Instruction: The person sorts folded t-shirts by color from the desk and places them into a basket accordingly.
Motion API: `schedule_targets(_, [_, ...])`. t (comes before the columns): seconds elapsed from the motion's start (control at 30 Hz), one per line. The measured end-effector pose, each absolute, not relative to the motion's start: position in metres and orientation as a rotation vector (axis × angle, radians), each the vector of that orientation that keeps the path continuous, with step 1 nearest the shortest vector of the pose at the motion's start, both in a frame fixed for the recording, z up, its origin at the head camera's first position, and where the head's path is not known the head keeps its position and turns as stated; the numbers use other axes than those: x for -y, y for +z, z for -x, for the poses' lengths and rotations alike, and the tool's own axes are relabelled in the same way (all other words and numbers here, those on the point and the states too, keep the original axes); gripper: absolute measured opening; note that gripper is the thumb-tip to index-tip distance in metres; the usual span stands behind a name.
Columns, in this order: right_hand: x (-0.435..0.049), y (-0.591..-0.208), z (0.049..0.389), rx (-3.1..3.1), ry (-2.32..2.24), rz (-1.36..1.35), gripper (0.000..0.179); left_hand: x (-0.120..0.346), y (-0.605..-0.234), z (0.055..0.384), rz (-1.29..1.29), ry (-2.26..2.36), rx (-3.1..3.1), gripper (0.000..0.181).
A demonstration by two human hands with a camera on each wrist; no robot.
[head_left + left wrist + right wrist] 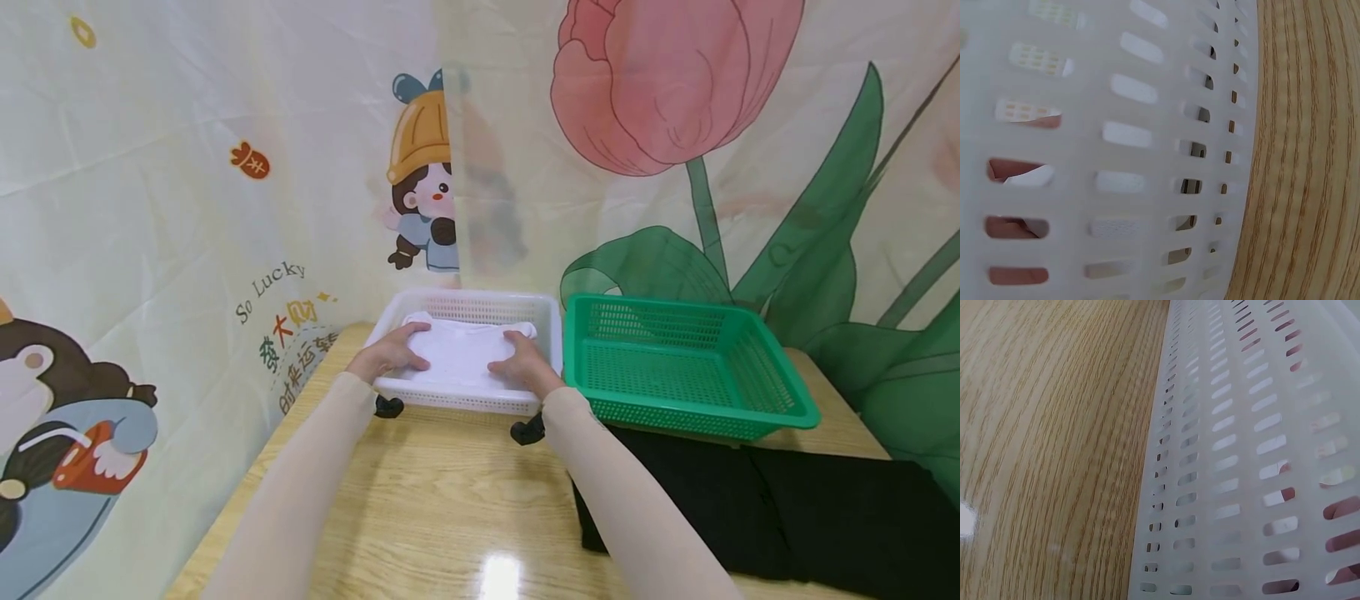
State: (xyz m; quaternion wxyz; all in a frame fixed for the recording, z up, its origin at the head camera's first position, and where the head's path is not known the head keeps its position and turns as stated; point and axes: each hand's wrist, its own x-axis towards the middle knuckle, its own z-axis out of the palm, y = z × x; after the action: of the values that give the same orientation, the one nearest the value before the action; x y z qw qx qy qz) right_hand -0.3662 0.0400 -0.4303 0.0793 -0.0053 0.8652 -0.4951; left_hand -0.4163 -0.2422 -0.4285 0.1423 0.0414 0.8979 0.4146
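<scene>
A folded white cloth (457, 354) lies inside a white perforated plastic basket (450, 400). My left hand (390, 350) rests on its left part, thumb and forefinger spread apart on top. On the right part my right hand (522, 364) touches the cloth in the same way, its thumb pointing inward. Some of the fingers are hidden. In the left wrist view the basket wall (1166, 150) fills most of the picture, with bits of skin and white cloth visible through its slots. The right wrist view has the basket's slotted wall (1241, 450) beside the wooden tabletop.
Close to the white basket's right side stands a green perforated basket (652, 371) with nothing visible inside. Black folded cloth (750, 500) lies in front of it on the wooden table (420, 508). A printed curtain (510, 142) hangs right behind the baskets.
</scene>
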Motion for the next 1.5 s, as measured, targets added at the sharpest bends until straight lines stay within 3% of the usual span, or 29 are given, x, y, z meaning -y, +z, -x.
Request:
schedule_targets(0.67, [-0.040, -0.433, 0.362, -2.717, -1.503, 0.015, 0.080, 0.242, -0.429, 0.413, -0.204, 1.248, -2.519, 0.090])
schedule_targets(0.97, [-0.049, -0.418, 0.354, -2.826, -1.512, 0.098, 0.075, 0.237, -0.403, 0.401, -0.245, 1.153, -2.615, 0.084])
schedule_targets(1.23, [-0.087, -0.368, 0.312, -2.708, -1.436, 0.440, 0.074, 0.224, -0.369, 0.378, -0.385, 1.102, -2.766, 0.072])
schedule_targets(1.5, [-0.173, -0.321, 0.245, -2.558, -1.453, 0.581, 0.075, 0.205, -0.342, 0.325, -0.606, 1.221, -2.769, 0.063])
